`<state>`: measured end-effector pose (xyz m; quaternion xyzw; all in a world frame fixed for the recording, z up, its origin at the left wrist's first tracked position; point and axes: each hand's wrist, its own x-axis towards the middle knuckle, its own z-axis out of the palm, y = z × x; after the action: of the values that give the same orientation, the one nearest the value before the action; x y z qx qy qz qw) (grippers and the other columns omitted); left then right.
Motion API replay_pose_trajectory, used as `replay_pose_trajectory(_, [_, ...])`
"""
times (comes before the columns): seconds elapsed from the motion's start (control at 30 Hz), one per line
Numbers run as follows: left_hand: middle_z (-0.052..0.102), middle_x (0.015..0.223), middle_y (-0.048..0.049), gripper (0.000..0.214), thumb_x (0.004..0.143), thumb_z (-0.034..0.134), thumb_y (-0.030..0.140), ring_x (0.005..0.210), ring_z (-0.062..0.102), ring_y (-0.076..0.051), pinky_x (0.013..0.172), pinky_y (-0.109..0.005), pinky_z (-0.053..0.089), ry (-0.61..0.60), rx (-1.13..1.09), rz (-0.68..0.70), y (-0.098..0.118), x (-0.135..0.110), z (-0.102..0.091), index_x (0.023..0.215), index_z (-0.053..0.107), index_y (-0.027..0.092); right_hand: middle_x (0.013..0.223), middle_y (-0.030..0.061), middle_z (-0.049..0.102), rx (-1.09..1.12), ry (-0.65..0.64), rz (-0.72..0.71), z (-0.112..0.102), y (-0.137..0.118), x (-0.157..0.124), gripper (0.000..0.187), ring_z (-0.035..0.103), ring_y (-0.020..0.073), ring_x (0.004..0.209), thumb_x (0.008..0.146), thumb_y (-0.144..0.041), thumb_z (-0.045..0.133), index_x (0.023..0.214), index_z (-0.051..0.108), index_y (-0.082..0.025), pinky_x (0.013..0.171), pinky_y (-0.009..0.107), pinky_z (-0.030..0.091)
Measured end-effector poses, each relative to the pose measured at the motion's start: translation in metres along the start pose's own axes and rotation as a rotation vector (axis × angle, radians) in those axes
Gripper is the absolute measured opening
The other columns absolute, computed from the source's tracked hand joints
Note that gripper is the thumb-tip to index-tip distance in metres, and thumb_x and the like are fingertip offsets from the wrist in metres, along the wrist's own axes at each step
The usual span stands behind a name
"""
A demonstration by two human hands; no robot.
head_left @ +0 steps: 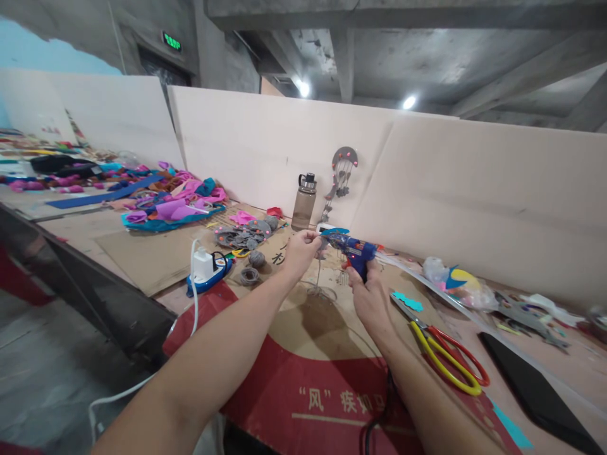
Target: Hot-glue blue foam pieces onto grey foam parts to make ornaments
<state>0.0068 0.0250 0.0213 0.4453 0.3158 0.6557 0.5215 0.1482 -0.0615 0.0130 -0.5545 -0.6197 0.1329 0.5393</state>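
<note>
My right hand (368, 292) is wrapped round the grip of a blue hot glue gun (351, 246), held above the cardboard-covered table (156, 259) with its nozzle pointing left. My left hand (300, 249) pinches a small blue felt piece (334, 232) right at the nozzle tip. A thin wire stand (320, 289) hangs below the gun's front. The gun's cord runs down past my right forearm.
Red-and-yellow scissors (450, 354) lie right of my right hand, near a teal scrap (408, 301). A power strip (207, 270), grey felt shapes (239, 237), a water bottle (304, 201) and piles of coloured felt (175, 202) sit to the left. A black sheet (531, 385) lies far right.
</note>
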Motion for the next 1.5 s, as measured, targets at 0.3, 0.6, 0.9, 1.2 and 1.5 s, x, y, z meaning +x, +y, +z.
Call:
replay_pose_trajectory(0.3, [0.063, 0.064, 0.0001, 0.002, 0.077, 0.063, 0.014, 0.054, 0.061, -0.01, 0.06, -0.026, 0.057, -0.001, 0.13, 0.092, -0.009, 0.007, -0.005, 0.075, 0.062, 0.014, 0.104, 0.0082, 0.068, -0.059, -0.014, -0.086, 0.0, -0.003, -0.001, 0.035, 0.059, 0.0252, 0.091, 0.09, -0.035, 0.05, 0.12, 0.06, -0.021, 0.085, 0.037, 0.042])
replay_pose_trajectory(0.6, [0.064, 0.065, -0.0001, 0.004, 0.077, 0.064, 0.013, 0.054, 0.061, -0.01, 0.059, -0.025, 0.056, 0.011, 0.08, 0.072, -0.004, 0.003, -0.003, 0.076, 0.061, 0.013, 0.103, 0.0095, 0.067, -0.064, 0.006, -0.073, 0.0, 0.001, 0.0, 0.037, 0.06, 0.026, 0.089, 0.089, -0.037, 0.05, 0.121, 0.059, -0.021, 0.083, 0.039, 0.043])
replay_pose_trajectory(0.9, [0.064, 0.064, -0.0001, 0.007, 0.078, 0.067, 0.013, 0.053, 0.06, -0.009, 0.062, -0.027, 0.057, 0.024, 0.068, 0.059, -0.001, 0.003, -0.003, 0.074, 0.061, 0.013, 0.111, 0.0106, 0.066, -0.077, 0.018, -0.082, 0.0, 0.0, 0.001, 0.041, 0.06, 0.0269, 0.096, 0.089, -0.038, 0.05, 0.125, 0.058, -0.021, 0.09, 0.04, 0.042])
replay_pose_trajectory(1.2, [0.065, 0.067, -0.0015, 0.004, 0.079, 0.064, 0.014, 0.057, 0.062, -0.01, 0.059, -0.026, 0.057, 0.024, 0.039, 0.063, 0.001, 0.001, -0.003, 0.076, 0.061, 0.013, 0.107, 0.0106, 0.067, -0.076, 0.024, -0.027, -0.002, -0.004, 0.0, 0.041, 0.061, 0.0268, 0.094, 0.088, -0.04, 0.05, 0.122, 0.059, -0.021, 0.088, 0.039, 0.043])
replay_pose_trajectory(1.5, [0.067, 0.069, -0.0013, 0.008, 0.076, 0.067, 0.019, 0.057, 0.062, -0.01, 0.061, -0.025, 0.056, 0.037, 0.028, 0.092, 0.0, 0.003, -0.005, 0.077, 0.06, 0.014, 0.103, 0.0093, 0.067, -0.048, 0.035, 0.027, -0.001, 0.001, 0.0, 0.038, 0.059, 0.0264, 0.091, 0.087, -0.041, 0.05, 0.118, 0.059, -0.022, 0.087, 0.041, 0.042])
